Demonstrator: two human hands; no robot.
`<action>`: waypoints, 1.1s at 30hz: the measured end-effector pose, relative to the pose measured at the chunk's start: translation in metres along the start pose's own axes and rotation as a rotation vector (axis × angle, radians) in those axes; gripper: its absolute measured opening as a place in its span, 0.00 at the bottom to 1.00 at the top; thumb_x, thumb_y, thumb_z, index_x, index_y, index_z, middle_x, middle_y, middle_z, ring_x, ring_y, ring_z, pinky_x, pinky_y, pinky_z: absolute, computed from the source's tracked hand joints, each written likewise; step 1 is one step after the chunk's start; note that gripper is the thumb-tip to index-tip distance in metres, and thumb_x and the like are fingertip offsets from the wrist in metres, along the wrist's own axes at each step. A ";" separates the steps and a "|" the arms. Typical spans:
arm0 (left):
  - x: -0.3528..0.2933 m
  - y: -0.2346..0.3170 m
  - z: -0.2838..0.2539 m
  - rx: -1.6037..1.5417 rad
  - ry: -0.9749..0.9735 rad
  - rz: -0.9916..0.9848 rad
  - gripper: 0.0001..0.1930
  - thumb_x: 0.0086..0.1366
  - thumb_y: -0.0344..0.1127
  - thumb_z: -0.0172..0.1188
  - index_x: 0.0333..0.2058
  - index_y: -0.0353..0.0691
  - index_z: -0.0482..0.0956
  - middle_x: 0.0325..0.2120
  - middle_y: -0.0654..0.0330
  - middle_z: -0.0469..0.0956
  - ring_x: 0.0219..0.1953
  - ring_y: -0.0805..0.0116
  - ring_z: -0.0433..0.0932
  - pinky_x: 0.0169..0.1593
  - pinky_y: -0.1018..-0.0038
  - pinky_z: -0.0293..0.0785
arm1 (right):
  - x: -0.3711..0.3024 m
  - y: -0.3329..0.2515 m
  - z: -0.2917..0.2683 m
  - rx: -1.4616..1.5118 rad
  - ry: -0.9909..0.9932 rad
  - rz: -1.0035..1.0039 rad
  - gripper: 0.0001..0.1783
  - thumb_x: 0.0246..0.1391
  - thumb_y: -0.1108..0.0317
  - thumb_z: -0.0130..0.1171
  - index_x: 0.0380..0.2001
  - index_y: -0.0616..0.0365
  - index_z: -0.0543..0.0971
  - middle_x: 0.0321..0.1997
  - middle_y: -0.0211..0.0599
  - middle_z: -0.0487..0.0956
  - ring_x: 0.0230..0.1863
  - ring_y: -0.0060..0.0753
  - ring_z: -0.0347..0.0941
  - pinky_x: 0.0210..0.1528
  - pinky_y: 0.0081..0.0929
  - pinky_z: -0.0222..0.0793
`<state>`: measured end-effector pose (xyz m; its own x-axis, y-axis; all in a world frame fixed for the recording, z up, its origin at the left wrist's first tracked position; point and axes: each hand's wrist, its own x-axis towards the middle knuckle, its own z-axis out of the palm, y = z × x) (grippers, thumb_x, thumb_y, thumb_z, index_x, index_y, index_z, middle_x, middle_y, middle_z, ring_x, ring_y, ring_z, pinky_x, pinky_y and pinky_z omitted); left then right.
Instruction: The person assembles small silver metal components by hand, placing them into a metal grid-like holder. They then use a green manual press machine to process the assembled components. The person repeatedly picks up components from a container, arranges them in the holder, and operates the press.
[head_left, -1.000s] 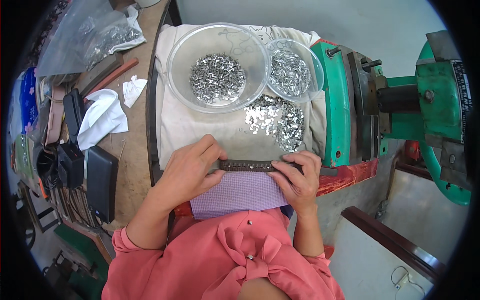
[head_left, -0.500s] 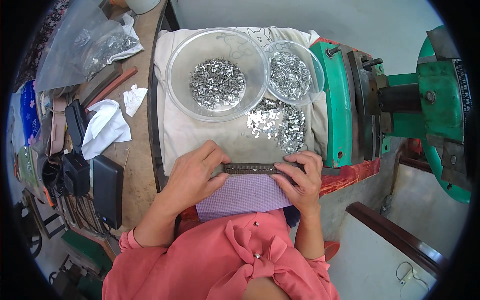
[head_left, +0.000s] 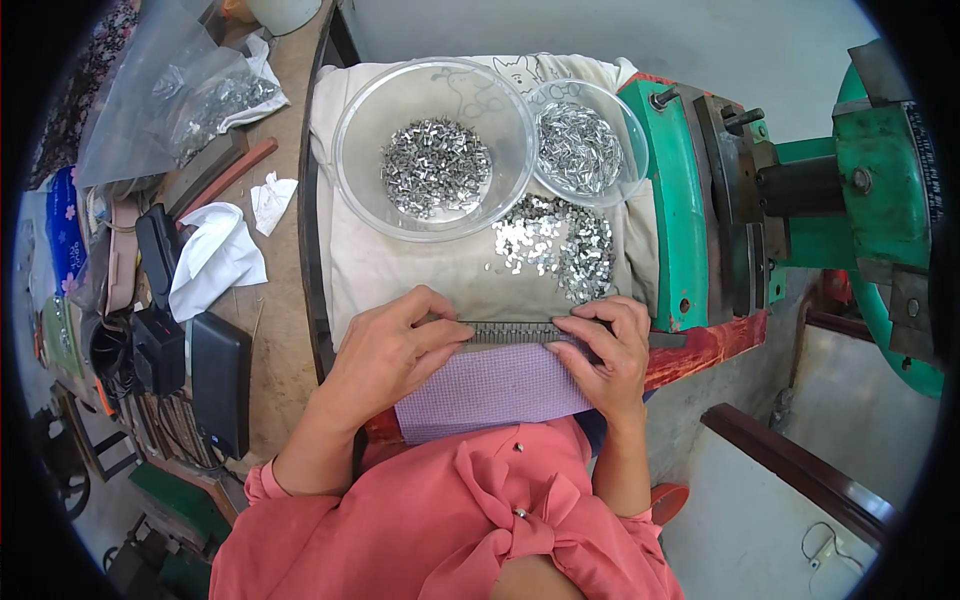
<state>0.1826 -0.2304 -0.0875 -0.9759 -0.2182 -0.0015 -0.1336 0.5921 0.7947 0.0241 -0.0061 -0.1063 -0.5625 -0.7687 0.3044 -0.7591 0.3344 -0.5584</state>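
Observation:
A dark slotted metal bar (head_left: 512, 332) lies across the near edge of the cloth-covered work surface. My left hand (head_left: 400, 340) pinches its left end between thumb and fingers. At the other end, my right hand (head_left: 607, 350) grips it the same way. Just beyond the bar, small flat silver metal pieces (head_left: 560, 245) lie in a loose pile on the cloth. A purple checked cloth (head_left: 490, 390) is spread on the near side of the bar. What sits in the bar's slots is too small to make out.
A large clear tub (head_left: 345, 180) holds small metal clips; a smaller clear bowl (head_left: 640, 165) beside it holds slender silver pieces. Green machinery (head_left: 665, 230) borders the right. On the wooden bench (head_left: 285, 330) at left are white tissue (head_left: 215, 265) and a black case (head_left: 220, 385).
The bar has tipped so that its slotted face shows more. My left hand has shifted slightly right along it; the right hand keeps its end.

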 end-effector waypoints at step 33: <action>0.003 -0.001 0.007 -0.117 0.059 -0.055 0.12 0.52 0.27 0.71 0.35 0.37 0.81 0.35 0.59 0.76 0.29 0.62 0.78 0.33 0.69 0.75 | 0.002 0.005 -0.002 0.037 -0.002 -0.038 0.18 0.33 0.65 0.76 0.34 0.47 0.87 0.39 0.25 0.78 0.46 0.38 0.71 0.47 0.35 0.64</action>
<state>0.1784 -0.2261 -0.0929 -0.9553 -0.2953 -0.0137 -0.1620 0.4842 0.8599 0.0193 -0.0048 -0.1071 -0.5329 -0.7816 0.3242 -0.7672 0.2846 -0.5748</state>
